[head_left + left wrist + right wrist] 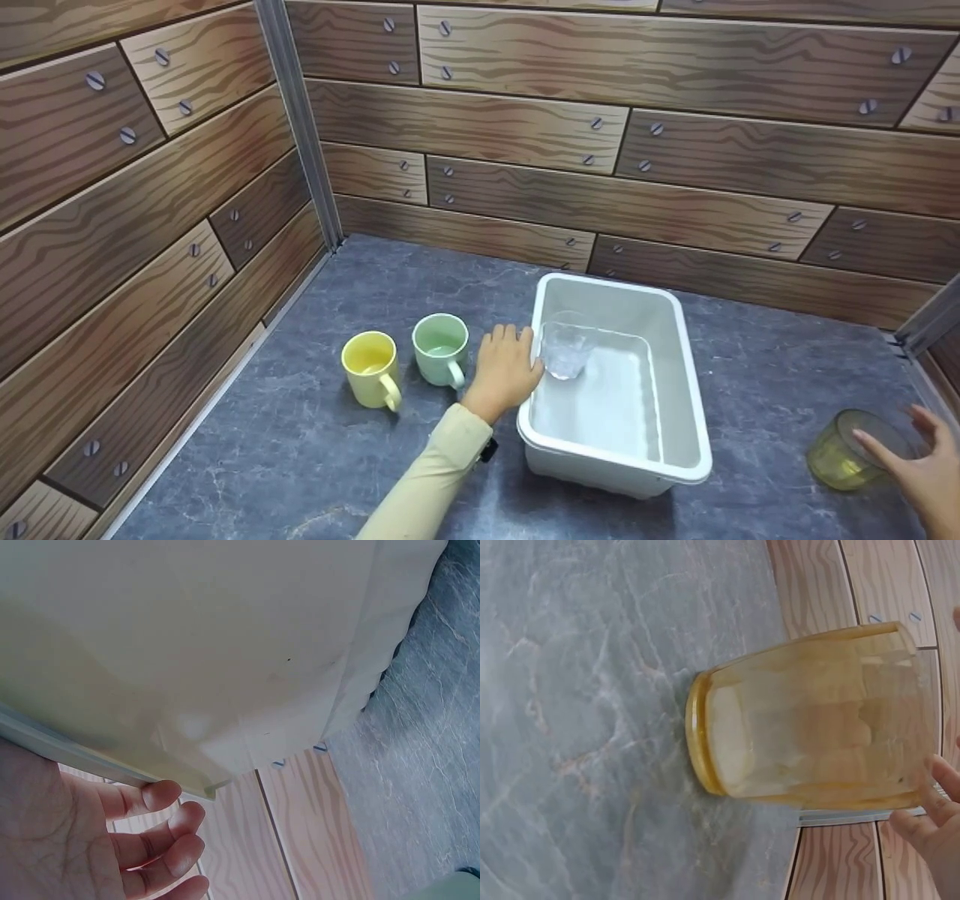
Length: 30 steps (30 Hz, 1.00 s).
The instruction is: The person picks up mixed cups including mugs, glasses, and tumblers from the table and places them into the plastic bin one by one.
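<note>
My left hand (504,369) is at the left rim of a white plastic tub (690,390). In the left wrist view, its loosely bent fingers (184,821) lie beside the rim and grip nothing. Inside the tub, against its left wall, is a clear drinking glass (568,354). At the far right, my right hand (926,465) is spread at the top of a yellow-tinted glass (840,457), thumb and fingers apart. The right wrist view shows this glass (810,720) upright on the table, with fingertips (941,772) right at its rim.
A yellow mug (371,379) and a light green mug (437,360) stand left of the tub, handles towards me. Wood-patterned walls (525,127) close off the back and left of the dark marbled table (247,457). A metal post (300,127) marks the back left corner.
</note>
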Motion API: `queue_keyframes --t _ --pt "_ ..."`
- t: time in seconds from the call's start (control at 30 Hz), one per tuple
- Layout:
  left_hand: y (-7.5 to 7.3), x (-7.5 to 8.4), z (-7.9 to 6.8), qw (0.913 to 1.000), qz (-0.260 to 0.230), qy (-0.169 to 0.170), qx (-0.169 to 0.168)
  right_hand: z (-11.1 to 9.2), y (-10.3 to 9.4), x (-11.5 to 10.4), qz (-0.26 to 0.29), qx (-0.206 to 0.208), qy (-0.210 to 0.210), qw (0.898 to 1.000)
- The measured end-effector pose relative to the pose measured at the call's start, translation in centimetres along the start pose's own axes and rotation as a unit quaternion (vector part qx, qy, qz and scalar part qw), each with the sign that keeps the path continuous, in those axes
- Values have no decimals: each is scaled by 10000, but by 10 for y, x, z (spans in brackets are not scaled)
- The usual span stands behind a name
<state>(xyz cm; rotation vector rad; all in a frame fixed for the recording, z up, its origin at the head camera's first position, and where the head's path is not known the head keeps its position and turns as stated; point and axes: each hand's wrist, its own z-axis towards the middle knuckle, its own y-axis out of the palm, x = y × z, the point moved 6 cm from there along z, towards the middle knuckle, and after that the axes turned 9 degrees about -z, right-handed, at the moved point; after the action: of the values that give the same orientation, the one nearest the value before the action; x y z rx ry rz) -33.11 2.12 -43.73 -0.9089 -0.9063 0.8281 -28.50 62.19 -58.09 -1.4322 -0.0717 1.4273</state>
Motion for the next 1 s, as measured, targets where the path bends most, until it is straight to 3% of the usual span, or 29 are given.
queue_keyframes --t 0.4,0.73,1.0 --pt "-3 -1 -1 9998 -114 40 169 -22 -4 -7 364 244 303 9986" --pt "-4 -2 -1 9997 -90 42 230 -59 -11 -52 324 -350 821 9955" --pt "-5 0 0 9988 236 179 384 -63 -4 -41 5 -500 1027 9935"
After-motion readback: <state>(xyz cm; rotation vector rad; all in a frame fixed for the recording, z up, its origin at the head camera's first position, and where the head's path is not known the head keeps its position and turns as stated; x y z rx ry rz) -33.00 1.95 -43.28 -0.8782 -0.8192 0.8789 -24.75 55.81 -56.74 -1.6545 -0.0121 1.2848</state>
